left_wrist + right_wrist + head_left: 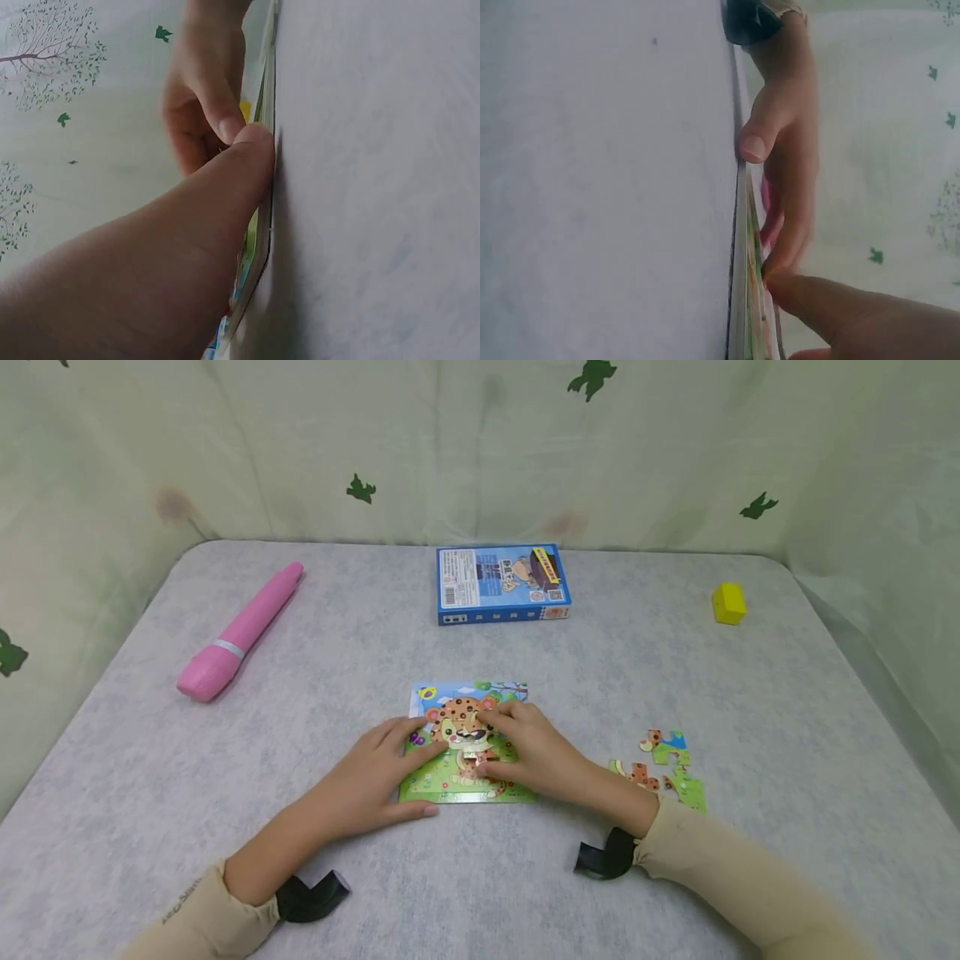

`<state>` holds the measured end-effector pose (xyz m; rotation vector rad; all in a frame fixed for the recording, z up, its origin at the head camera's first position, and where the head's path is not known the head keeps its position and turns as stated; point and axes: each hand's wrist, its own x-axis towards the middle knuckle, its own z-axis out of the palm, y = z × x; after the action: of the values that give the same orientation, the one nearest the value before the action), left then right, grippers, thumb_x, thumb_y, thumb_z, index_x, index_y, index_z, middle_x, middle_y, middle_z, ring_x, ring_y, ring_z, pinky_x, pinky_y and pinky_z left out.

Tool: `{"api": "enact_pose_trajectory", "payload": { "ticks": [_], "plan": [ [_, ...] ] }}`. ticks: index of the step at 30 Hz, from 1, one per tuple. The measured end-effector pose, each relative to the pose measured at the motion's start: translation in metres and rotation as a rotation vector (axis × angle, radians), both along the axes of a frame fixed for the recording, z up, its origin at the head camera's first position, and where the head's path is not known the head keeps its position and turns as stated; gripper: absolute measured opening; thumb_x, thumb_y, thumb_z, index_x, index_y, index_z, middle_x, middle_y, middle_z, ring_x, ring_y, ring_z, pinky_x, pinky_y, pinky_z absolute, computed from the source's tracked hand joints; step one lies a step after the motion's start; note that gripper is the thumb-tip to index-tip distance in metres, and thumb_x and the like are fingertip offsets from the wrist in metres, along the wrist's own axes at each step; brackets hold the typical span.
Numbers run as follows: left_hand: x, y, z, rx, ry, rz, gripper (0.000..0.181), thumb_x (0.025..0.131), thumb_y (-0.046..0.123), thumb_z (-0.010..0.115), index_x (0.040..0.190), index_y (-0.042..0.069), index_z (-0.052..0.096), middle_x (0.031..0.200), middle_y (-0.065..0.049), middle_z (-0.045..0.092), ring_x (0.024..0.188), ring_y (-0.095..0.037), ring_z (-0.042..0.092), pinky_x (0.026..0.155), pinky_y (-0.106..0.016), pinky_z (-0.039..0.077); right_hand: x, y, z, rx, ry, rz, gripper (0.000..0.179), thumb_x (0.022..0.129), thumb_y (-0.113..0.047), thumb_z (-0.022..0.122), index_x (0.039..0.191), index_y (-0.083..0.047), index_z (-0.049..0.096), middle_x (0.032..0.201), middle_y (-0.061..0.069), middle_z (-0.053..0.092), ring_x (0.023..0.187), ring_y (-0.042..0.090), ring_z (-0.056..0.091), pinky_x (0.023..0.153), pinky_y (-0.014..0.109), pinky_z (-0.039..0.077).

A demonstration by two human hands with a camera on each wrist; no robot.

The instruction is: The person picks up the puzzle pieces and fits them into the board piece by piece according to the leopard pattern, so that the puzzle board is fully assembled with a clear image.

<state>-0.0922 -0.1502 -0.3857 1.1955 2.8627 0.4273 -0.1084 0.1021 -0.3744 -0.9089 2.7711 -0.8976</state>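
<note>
A leopard jigsaw puzzle (pixel 442 789) lies on the table in front of me, mostly filled in. My left hand (pixel 367 777) rests on its left side, fingers spread across the picture and thumb at the near edge. From the right, my right hand (pixel 540 752) bends thumb and forefinger round a puzzle piece (pixel 480 745) at the leopard's face and chest; its outline is partly covered. Both wrist views are edge-on: the left thumb (pixel 247 154) hides part of the board, and the right thumb (pixel 802 289) touches the picture near the left fingers.
Several loose puzzle pieces (pixel 671 747) lie right of the board, partly behind my right forearm. A blue box (pixel 502 585) lies at the back, a pink microphone-shaped object (pixel 243 631) at the left, a yellow block (pixel 729 603) at the far right. Curtains (pixel 480 452) surround the table (pixel 360 635).
</note>
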Motion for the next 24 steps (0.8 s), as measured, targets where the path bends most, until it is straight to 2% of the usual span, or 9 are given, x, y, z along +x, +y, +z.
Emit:
{"api": "enact_pose_trajectory", "payload": {
  "ticks": [3,8,16,21,24],
  "plan": [
    [0.0,0.001,-0.002,0.029,0.001,-0.026,0.072,0.079,0.06,0.053,0.136,0.017,0.041,0.143,-0.01,0.025,0.127,-0.028,0.025,0.102,-0.046,0.021,-0.003,-0.004,-0.004,0.032,0.04,0.018,0.066,0.077,-0.037,0.07,0.129,-0.004,0.048,0.121,0.011,0.047,0.11,0.024,0.041,0.091,0.038,0.037],
    [-0.002,0.001,-0.005,0.071,0.038,-0.085,0.071,0.081,0.055,0.055,0.135,0.011,0.04,0.139,-0.007,0.033,0.126,-0.024,0.029,0.102,-0.043,0.021,-0.006,-0.009,-0.007,0.052,0.093,0.014,0.063,0.077,-0.039,0.069,0.127,-0.005,0.051,0.121,0.011,0.048,0.112,0.025,0.042,0.096,0.042,0.03],
    [-0.001,0.001,-0.003,0.02,0.011,-0.09,0.064,0.083,0.057,0.051,0.137,0.025,0.039,0.139,-0.004,0.032,0.126,-0.023,0.027,0.102,-0.043,0.019,-0.008,-0.016,-0.006,0.091,0.094,0.001,0.058,0.078,-0.042,0.067,0.125,-0.009,0.054,0.115,0.005,0.05,0.108,0.022,0.043,0.091,0.044,0.033],
    [0.0,0.001,-0.003,0.025,-0.008,-0.079,0.064,0.083,0.057,0.051,0.137,0.026,0.039,0.139,-0.003,0.031,0.126,-0.023,0.025,0.102,-0.043,0.018,-0.007,-0.015,-0.003,0.128,0.066,0.016,0.06,0.079,-0.044,0.065,0.127,-0.01,0.052,0.111,0.002,0.046,0.101,0.018,0.041,0.086,0.04,0.033],
    [0.001,0.002,-0.003,0.029,-0.019,-0.072,0.063,0.083,0.056,0.051,0.137,0.026,0.038,0.139,-0.003,0.03,0.126,-0.024,0.025,0.102,-0.043,0.018,-0.007,-0.012,-0.002,0.146,0.018,0.042,0.067,0.078,-0.046,0.065,0.132,-0.011,0.046,0.114,0.001,0.042,0.103,0.018,0.036,0.085,0.039,0.029]
  ]
}}
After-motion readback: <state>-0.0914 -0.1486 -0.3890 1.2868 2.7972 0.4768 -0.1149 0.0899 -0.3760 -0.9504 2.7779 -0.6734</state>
